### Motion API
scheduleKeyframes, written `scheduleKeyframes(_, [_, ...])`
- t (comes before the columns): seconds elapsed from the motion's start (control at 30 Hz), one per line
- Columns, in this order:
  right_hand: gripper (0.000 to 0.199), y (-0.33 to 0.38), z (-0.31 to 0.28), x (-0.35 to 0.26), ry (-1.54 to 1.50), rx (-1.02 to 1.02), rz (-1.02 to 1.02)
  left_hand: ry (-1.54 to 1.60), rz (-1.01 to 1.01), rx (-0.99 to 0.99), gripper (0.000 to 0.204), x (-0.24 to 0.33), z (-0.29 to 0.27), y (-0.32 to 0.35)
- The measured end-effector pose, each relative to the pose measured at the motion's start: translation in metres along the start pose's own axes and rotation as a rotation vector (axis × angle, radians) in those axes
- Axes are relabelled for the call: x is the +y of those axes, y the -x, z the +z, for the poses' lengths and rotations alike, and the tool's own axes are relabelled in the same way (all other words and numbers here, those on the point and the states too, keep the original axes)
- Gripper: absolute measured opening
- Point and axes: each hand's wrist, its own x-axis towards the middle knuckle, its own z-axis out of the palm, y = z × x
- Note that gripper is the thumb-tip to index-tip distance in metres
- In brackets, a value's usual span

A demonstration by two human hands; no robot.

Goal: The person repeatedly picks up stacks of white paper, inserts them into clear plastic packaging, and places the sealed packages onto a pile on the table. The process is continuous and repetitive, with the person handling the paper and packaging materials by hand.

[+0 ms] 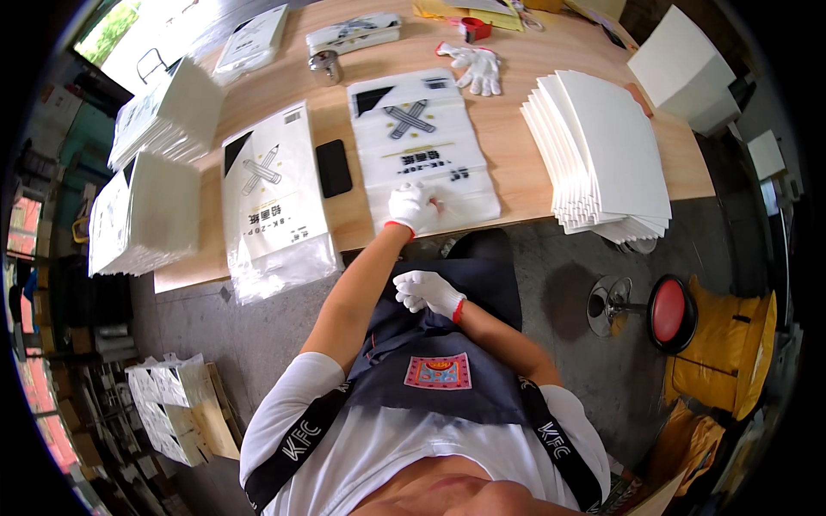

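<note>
A flat translucent plastic bag [413, 163], printed with crossed pencils and a black corner, lies in front of me on the table. My left hand [411, 206], in a white glove with bare fingertips showing, is closed on the bag near its lower, clear end. Lower down, in front of my dark apron [447, 340], my right hand [430, 292] hangs off the table with its gloved fingers curled in; nothing shows in them. A black phone [334, 168] lies left of the bag. Beyond it is a filled pack of paper [275, 185] in a similar printed bag.
A fanned stack of white paper [607, 142] stands at the right. Bagged packs [146, 215] are piled at the left edge. Toward the back lie a metal cup [325, 67], a spare glove [473, 67] and a red tape roll [475, 30]. A red-seated stool [669, 314] is at right.
</note>
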Motion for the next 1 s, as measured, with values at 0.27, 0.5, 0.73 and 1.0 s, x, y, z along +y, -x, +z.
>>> scheduleKeyframes(0.27, [0.032, 0.015, -0.042, -0.086, -0.134, 0.321, -0.244, 0.299, 0.047, -0.116, 0.022, -0.020, -0.020, -0.021])
scheduleKeyframes(0.5, [0.042, -0.065, -0.111, -0.129, 0.676, 0.736, -0.329, 0.750, 0.073, 0.157, 0.015, -0.031, -0.049, -0.043])
scheduleKeyframes(0.73, [0.044, 0.005, -0.115, -0.115, 1.293, 0.693, -0.219, 1.321, 0.060, 0.059, 0.024, 0.004, -0.129, -0.033])
scheduleKeyframes(1.0, [0.043, -0.003, 0.007, -0.204, 1.338, 0.745, -0.514, 0.693, 0.316, 0.178, 0.013, 0.043, -0.124, -0.009])
